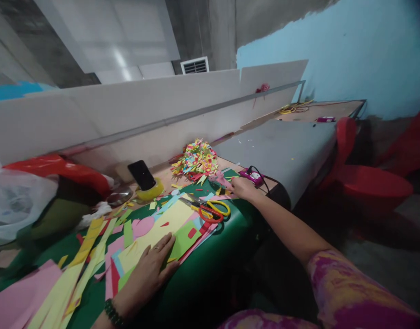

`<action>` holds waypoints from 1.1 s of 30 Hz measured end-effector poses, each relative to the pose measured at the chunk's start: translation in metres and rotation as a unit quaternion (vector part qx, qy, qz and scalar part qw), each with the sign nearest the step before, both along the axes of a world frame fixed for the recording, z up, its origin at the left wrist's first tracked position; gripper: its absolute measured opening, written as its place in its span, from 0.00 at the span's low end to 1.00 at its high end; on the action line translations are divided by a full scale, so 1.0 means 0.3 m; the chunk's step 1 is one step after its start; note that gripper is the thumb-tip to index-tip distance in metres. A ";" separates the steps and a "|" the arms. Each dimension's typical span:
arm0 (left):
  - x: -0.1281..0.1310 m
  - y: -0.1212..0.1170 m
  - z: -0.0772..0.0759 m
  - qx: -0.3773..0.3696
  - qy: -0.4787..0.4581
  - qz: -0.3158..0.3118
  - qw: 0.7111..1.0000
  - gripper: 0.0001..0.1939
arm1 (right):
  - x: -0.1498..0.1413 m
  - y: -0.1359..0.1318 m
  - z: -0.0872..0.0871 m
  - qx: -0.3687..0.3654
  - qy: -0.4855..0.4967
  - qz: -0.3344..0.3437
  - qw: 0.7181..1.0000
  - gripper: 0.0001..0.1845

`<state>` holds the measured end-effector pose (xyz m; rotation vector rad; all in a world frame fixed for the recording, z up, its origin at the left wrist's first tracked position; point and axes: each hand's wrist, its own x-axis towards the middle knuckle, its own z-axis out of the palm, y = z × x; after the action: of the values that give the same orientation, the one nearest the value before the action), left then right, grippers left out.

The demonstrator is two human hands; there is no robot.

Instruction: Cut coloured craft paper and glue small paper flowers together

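Note:
My left hand [151, 260] lies flat with fingers stretched on a stack of coloured paper sheets [167, 227]. My right hand [244, 188] reaches to the far side of the green-covered table [230, 242], its fingers closed round what looks like a pink glue gun [221, 179], partly hidden by the hand. Between my hands, scissors with red and yellow handles [212, 214] rest on the paper. Just behind the right hand sits a purple power strip [254, 176] with a black cord plugged in. A pile of colourful paper flowers [198, 157] stands beyond the glue gun.
A black phone [141, 174] leans on a yellow tape roll [151, 189]. Paper strips [83, 260] cover the left side, near plastic bags [18, 196] and a metal bowl [119, 196]. A grey-covered table [275, 146] continues to the right, beside a red chair [370, 187].

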<state>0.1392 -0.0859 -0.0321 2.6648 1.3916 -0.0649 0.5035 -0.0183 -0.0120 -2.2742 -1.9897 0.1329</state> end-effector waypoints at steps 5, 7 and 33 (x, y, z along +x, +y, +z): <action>-0.013 0.003 -0.026 -0.007 -0.018 0.006 1.000 0.34 | 0.002 -0.034 0.012 0.011 -0.034 -0.011 0.999 0.20; -0.024 0.007 -0.042 0.001 -0.025 0.001 1.000 0.35 | -0.032 -0.059 0.008 0.020 -0.048 0.022 0.998 0.19; 0.020 -0.047 0.181 0.161 -0.328 0.115 0.924 0.34 | -0.201 -0.173 0.148 -0.006 0.352 0.372 0.859 0.19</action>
<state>0.1453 -0.0999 0.0222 2.3464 1.5289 1.0580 0.4432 -0.0703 0.0324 -1.0432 -2.2265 0.8863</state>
